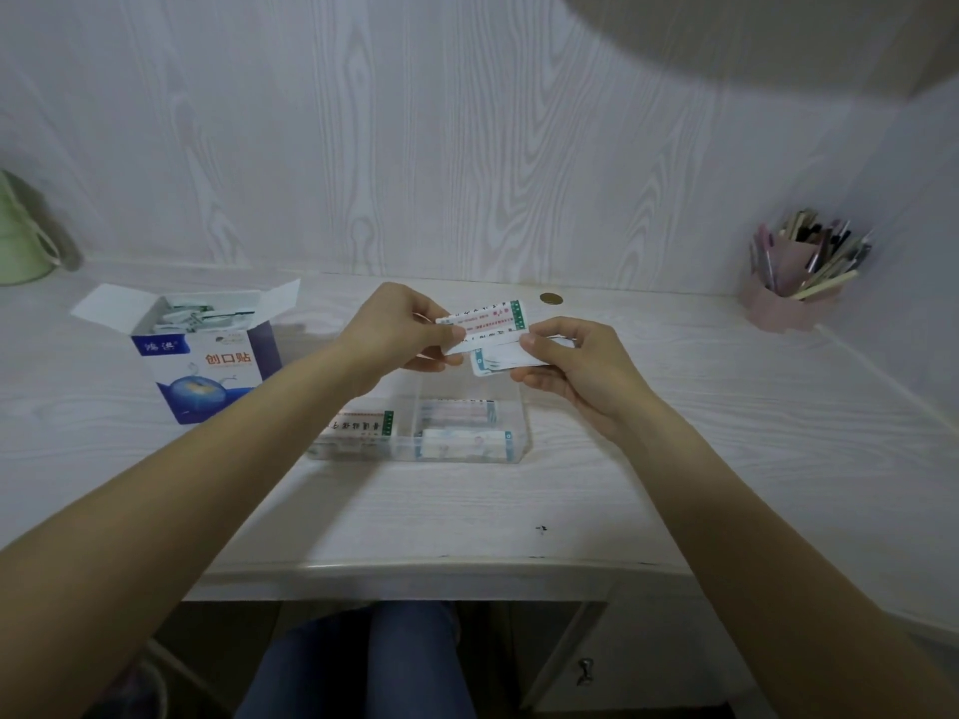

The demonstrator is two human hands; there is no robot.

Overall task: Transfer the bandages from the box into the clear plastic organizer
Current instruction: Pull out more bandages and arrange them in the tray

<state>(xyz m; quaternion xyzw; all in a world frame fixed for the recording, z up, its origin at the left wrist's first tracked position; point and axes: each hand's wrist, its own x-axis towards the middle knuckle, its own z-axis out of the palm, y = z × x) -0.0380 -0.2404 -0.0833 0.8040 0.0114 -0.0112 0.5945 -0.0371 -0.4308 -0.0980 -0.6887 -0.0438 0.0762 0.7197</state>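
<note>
Two hands meet above the far side of the clear plastic organizer (pixel 521 422). At far left on the desk (pixel 467 511) sits a green container (pixel 18 236), then the open bandage box (pixel 207 365) with loose bandages inside. My left hand (pixel 394 329) pinches a few wrapped bandages (pixel 485 324); just right, my right hand (pixel 576 365) grips another bandage (pixel 498 359). More lie in the organizer's compartments. At far right stands a pink pen holder (pixel 789 295).
</note>
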